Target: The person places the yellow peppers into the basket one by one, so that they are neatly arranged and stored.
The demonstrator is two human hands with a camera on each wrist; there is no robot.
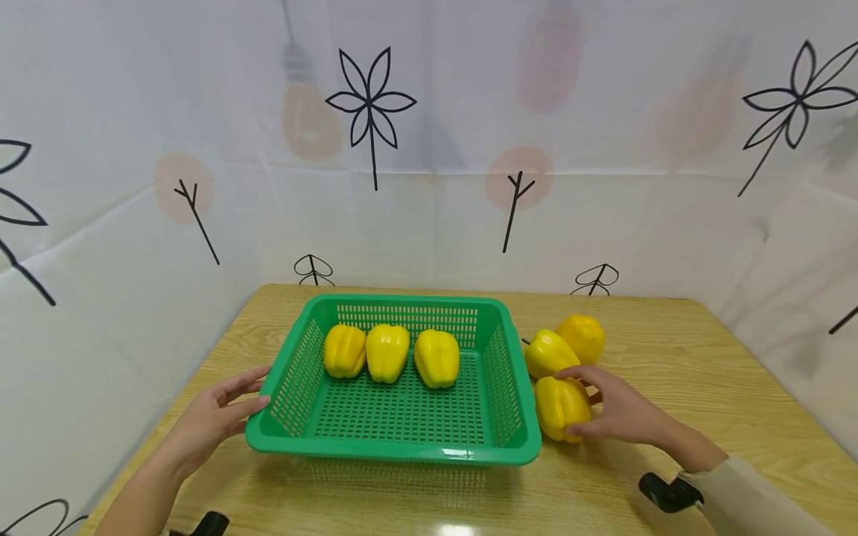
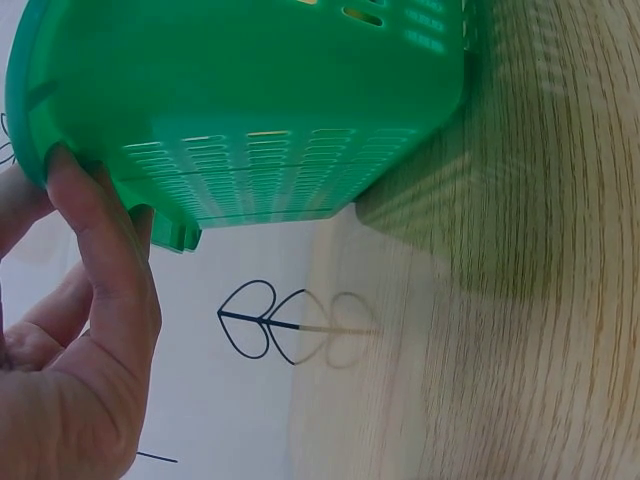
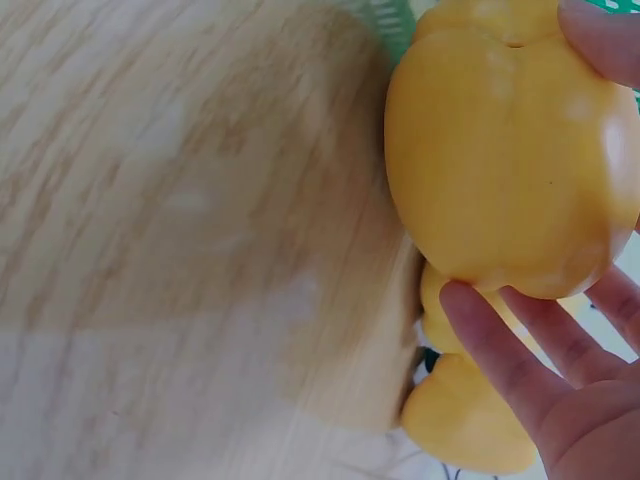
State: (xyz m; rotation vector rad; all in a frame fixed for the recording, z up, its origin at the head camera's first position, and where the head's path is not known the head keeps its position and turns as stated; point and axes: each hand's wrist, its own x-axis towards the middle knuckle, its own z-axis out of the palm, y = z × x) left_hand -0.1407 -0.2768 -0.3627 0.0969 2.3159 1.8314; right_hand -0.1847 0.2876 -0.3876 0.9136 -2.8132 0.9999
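Note:
A green plastic basket [image 1: 395, 450] with slotted walls stands on the table. Its left rim is held at the fingertips of my left hand [image 1: 213, 415]; the left wrist view shows these fingers [image 2: 115, 270] bent up against the rim's underside. Right of the basket, my right hand [image 1: 626, 413] grips a yellow bell pepper [image 1: 561, 408] between thumb and fingers. In the right wrist view, that pepper [image 3: 510, 150] fills the grasp, with fingertips at its lower end. Three yellow bell peppers [image 1: 387, 353] lie in a row toward the back inside the basket.
Behind the gripped pepper, two more lie on the wooden table [image 1: 670, 357]: one with a stem [image 1: 550, 353] and a rounder one [image 1: 582, 339]. A patterned white cloth [image 1: 429, 223] hangs at the back and sides.

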